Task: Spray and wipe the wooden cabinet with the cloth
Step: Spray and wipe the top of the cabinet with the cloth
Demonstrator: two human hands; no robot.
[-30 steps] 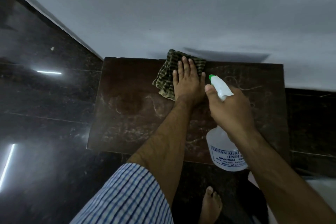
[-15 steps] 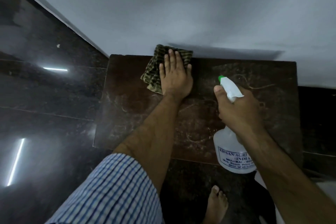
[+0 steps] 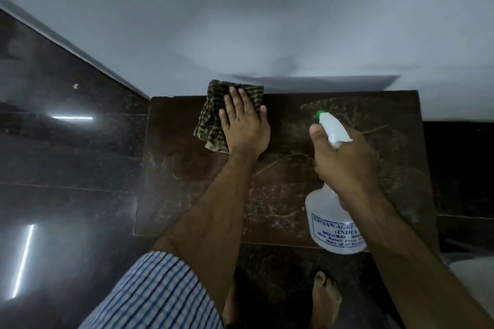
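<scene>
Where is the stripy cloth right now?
In the head view, the cloth lies at the back left of the wooden cabinet, by the wall, pressed under the left hand, left of the spray bottle.

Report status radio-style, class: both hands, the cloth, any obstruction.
Left hand flat on cloth, far edge of cabinet top. Right hand grips spray bottle above the cabinet. No obstruction seen on the wood.

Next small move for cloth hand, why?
Probably sweep the left hand, flat on the striped green cloth at the back edge of the dark wooden cabinet top, rightward: streaky marks show there, below the white spray bottle the right hand grips.
</scene>
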